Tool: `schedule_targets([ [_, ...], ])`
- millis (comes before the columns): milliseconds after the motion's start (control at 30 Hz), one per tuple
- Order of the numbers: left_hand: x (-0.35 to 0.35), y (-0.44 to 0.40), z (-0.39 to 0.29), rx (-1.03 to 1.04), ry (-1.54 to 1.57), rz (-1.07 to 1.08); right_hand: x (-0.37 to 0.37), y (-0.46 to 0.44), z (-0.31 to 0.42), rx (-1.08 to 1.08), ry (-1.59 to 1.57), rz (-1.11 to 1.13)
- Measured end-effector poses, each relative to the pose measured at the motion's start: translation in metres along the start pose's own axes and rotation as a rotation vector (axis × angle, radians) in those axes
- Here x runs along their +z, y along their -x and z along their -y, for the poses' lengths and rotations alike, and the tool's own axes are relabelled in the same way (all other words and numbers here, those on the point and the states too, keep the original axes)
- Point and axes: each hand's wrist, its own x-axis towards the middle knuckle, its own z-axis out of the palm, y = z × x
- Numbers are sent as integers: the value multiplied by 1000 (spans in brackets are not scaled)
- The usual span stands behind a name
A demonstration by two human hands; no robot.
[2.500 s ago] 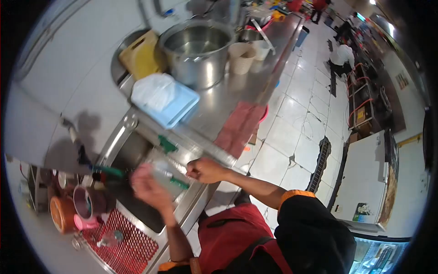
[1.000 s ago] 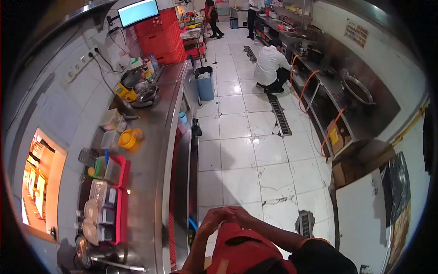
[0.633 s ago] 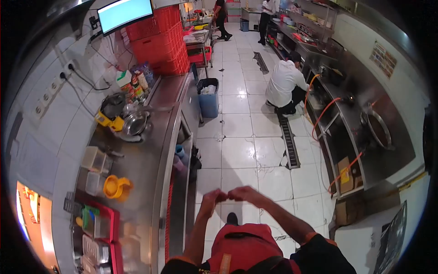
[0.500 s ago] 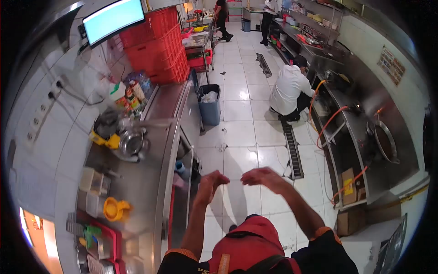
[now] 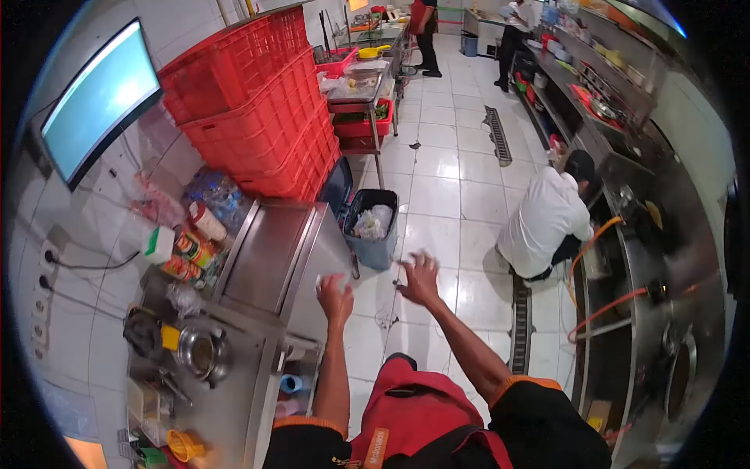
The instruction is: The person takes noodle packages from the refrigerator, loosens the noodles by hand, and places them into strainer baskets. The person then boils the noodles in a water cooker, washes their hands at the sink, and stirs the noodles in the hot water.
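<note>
Both my hands are raised in front of my red apron [image 5: 422, 402], well apart, over the tiled floor. My left hand [image 5: 334, 299] has its fingers spread and holds nothing; it is beside the steel counter's end [image 5: 312, 266]. My right hand [image 5: 419, 278] is empty too, fingers apart and slightly blurred. Just beyond them stands a grey bin [image 5: 373, 248] with a clear plastic bag [image 5: 373, 222] inside, its lid tipped back toward the crates.
Stacked red crates [image 5: 258, 117] and a screen [image 5: 101, 98] are at the left. A person in white [image 5: 547, 215] crouches at the right by the stove counter [image 5: 664, 258] with orange hoses. Two people stand farther back. A floor drain [image 5: 521, 324] runs along the right.
My hands have moved from the sink, come together, then parted with fingers spread. The view has swung to the aisle and advanced; the bin, crates and crouching person now look nearer.
</note>
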Motion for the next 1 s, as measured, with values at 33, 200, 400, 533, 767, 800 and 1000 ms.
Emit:
schedule_targets([
  [33, 15, -6, 22, 5, -93, -41, 19, -11, -36, -232, 41, -83],
  [200, 93, -43, 98, -330, -4, 246, 30, -64, -166, 117, -493, 417],
  [400, 248, -214, 165, -362, 140, 389, 7, -66, -347, 917, -726, -30],
  [533, 316, -393, 143, -400, 216, 326, -47, -89, -418, 1431, -865, -226],
  [767, 409, -613, 211, -667, 580, 188, -46, -208, -580, 1435, -882, -42],
  [800, 421, -651, 225, -671, 570, 192, -44, -255, -589, 1467, -854, -53],
  [1000, 461, -750, 327, -981, 134, 92, -77, -491, -601, 1213, -856, 84],
])
